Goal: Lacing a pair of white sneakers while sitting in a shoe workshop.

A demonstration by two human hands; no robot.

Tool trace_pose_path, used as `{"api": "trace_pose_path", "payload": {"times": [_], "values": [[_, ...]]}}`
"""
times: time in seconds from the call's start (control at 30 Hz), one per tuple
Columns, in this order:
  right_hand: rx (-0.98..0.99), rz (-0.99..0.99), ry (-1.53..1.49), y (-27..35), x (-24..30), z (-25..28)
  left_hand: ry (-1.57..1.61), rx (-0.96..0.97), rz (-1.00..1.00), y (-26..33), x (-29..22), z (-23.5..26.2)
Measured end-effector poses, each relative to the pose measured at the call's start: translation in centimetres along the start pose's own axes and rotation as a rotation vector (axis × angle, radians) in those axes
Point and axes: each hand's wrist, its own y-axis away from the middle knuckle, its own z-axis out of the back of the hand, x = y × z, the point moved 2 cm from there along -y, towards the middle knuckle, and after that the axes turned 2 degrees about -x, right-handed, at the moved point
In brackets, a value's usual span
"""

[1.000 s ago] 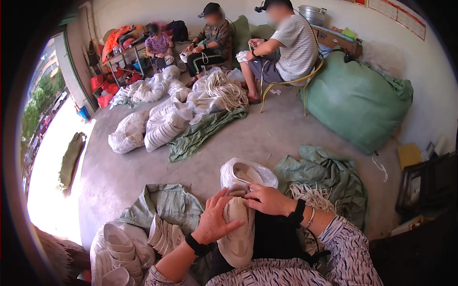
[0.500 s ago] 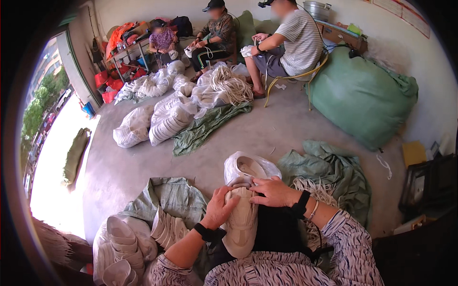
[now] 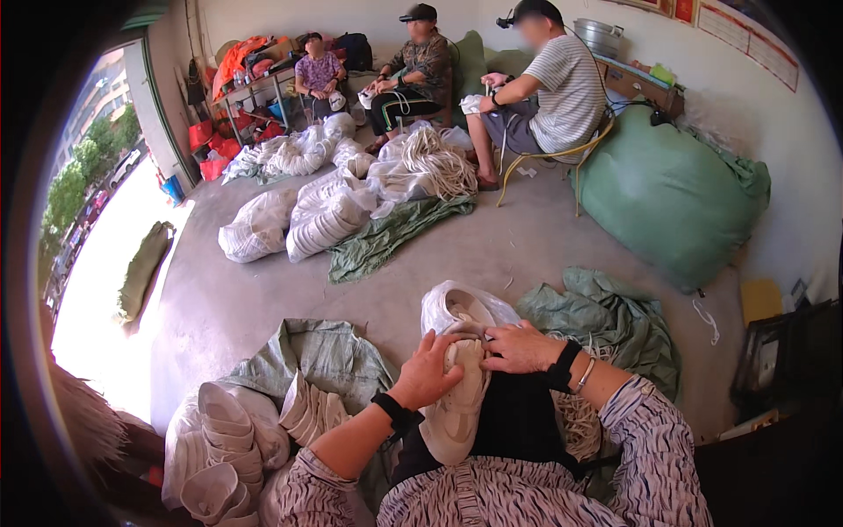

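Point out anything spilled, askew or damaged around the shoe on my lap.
Nothing looks damaged. Both hands, left and right, rest on the white shoe, which looks whole. The one untidy spot: white shoes spill loosely out of the open sack at your left, some stacked, some tipped over.

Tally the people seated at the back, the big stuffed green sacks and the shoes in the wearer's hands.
Seated people: 3
Big stuffed green sack: 1
Off-white lace-up shoe held by left hand and right hand: 1
Total: 5
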Motion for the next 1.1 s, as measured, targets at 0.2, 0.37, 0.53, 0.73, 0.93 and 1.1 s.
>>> {"api": "trace_pose_path", "payload": {"times": [0.2, 0.37, 0.53, 0.73, 0.93, 1.1], "values": [[0.067, -0.013, 0.041, 0.4, -0.1, 0.0, -0.110, 0.030, 0.013, -0.3, -0.6, -0.1], [0.087, -0.012, 0.021, 0.3, -0.8, -0.7, -0.115, 0.028, 0.035, -0.3, -1.3, -0.1], [0.033, 0.045, 0.022, 0.6, 0.2, 0.3, -0.077, 0.015, -0.001, 0.0, -0.9, 0.7], [-0.220, 0.073, -0.274, 0.6, -1.6, -2.1, 0.268, 0.049, -0.113, -1.5, 2.0, -0.3], [-0.661, 0.218, -0.322, 3.1, 0.6, 0.3, 0.179, -0.020, -0.111, 0.3, 2.0, -1.7], [-0.594, 0.435, -0.132, 2.0, 4.2, 0.5, 0.069, 0.002, -0.102, 4.4, 0.9, -1.5]]}}
